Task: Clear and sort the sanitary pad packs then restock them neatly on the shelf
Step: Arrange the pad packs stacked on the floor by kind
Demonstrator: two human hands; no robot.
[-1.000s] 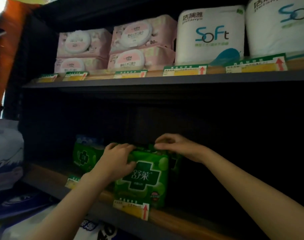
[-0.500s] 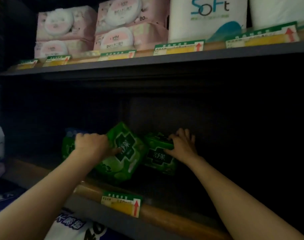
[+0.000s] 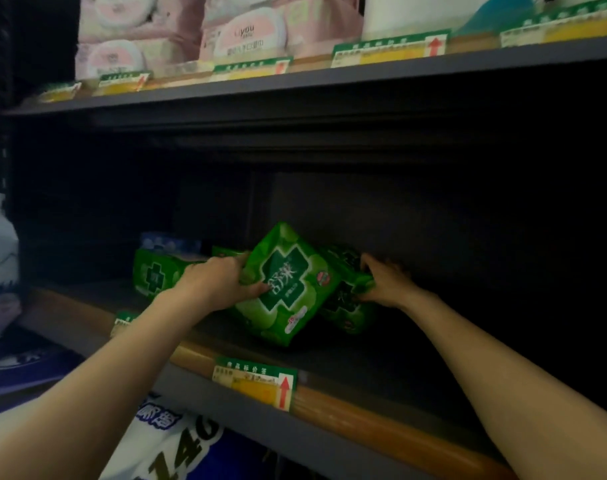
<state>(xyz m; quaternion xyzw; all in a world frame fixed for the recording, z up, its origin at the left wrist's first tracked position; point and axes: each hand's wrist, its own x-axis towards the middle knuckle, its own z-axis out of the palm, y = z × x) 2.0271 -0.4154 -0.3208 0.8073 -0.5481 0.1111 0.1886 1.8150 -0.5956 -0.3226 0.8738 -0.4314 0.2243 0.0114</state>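
Green plastic catches what little light reaches the dark middle shelf point(image 3: 347, 398), where the sanitary pad packs sit. The left hand point(image 3: 219, 284) grips the front pack point(image 3: 288, 285) by its left edge, thumb laid across the printed white cross and fingers curled behind, and holds it tilted with its top leaning left and its lower corner near the shelf board. Just behind and to the right, the right hand point(image 3: 385, 282) grips a second green pack point(image 3: 347, 299), its fingers curled over the pack's upper right edge; this pack is partly hidden by the front one and lies in deep shadow. Further left, a third green pack point(image 3: 156, 275) stands on the shelf with a blue pack point(image 3: 170, 241) resting on top of it, both just beside the left wrist. A green and yellow price tag point(image 3: 257, 382) with a red arrow hangs on the shelf's wooden front edge below the hands. On the upper shelf point(image 3: 329, 76) sit pink wipe packs point(image 3: 239, 29) and a white paper roll pack point(image 3: 406, 15) behind more tags. Below the middle shelf, white and blue packaging point(image 3: 170, 441) shows printed lettering.
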